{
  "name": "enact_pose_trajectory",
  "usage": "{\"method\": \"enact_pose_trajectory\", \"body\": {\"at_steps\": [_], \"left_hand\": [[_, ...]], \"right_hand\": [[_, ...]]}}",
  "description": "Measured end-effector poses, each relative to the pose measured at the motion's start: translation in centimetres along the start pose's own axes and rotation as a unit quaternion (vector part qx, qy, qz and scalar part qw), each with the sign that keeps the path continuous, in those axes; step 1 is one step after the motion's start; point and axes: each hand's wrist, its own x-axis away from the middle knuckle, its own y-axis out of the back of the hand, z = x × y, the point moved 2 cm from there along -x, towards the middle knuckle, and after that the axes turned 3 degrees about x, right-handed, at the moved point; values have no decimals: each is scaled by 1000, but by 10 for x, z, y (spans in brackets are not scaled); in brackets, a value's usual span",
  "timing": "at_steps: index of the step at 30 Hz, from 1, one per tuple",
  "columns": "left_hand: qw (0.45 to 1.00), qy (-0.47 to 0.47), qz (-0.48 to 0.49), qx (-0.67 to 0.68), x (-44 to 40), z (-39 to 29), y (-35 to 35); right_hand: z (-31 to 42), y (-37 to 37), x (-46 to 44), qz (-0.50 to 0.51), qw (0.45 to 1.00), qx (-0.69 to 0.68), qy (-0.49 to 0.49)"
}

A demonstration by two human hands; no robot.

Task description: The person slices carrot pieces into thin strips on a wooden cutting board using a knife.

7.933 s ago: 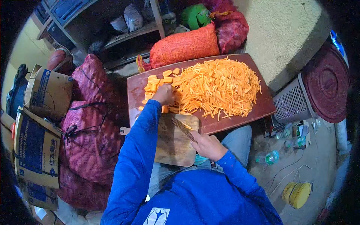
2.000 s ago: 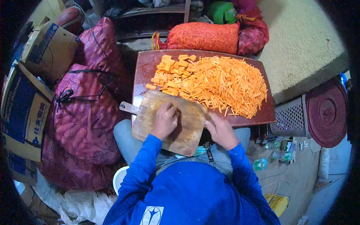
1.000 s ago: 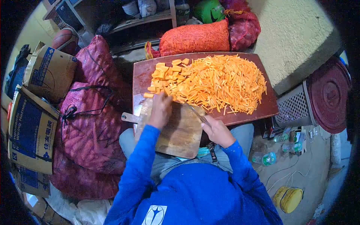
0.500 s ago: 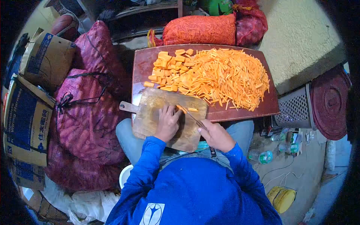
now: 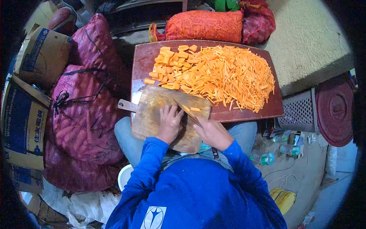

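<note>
My left hand [image 5: 170,123] rests on the wooden cutting board [image 5: 150,101], fingers curled down close to the knife; whatever lies under the fingertips is hidden. In my right hand [image 5: 214,133] is the handle of a knife [image 5: 189,114], its blade slanting up and left across the board beside my left fingertips. A few cut carrot sticks [image 5: 195,109] lie just right of the blade. Beyond the board, a heap of carrot sticks [image 5: 238,78] covers much of the red-brown table [image 5: 274,108], with chunkier carrot pieces [image 5: 167,63] at its left.
The board overhangs the table's near edge above my lap. An orange-filled mesh bag [image 5: 204,26] lies behind the table. Large red mesh sacks [image 5: 87,122] and cardboard boxes [image 5: 24,122] stand at the left. A grey perforated basket [image 5: 298,110] and plastic bottles [image 5: 267,158] are at the right.
The knife blade has shifted slightly left towards my left fingertips, and my right hand has turned a little with it. The whole view has shifted slightly.
</note>
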Motion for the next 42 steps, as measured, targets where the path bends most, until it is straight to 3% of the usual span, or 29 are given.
{"method": "enact_pose_trajectory", "body": {"at_steps": [5, 11, 13, 17, 23, 25, 31, 34, 42], "left_hand": [[1000, -6, -3, 14, 2, 9, -4], [999, 6, -21, 34, 6, 6, -5], [999, 9, -22, 33, 4, 3, -2], [999, 15, -21, 38, 1, 6, 0], [998, 10, -49, 43, 8, 7, -4], [997, 21, -45, 52, 5, 5, -1], [998, 0, -51, 47, 7, 12, -6], [997, 18, -54, 60, 6, 8, -3], [995, 1, -75, 64, 10, 14, -6]], "right_hand": [[1, 3, -15, -9, 999, 10, 31], [1, 9, 7, 53, 998, 21, -38], [-4, -4, -8, -24, 999, 19, 30], [4, 3, -20, -18, 998, 6, 53], [4, 2, -2, 73, 996, 28, -38], [3, -5, -15, -15, 999, 30, 37], [7, 12, -3, 17, 1000, -22, 9], [-1, -4, -3, 11, 999, 35, 11], [8, 0, -7, -8, 999, 13, 41]]}}
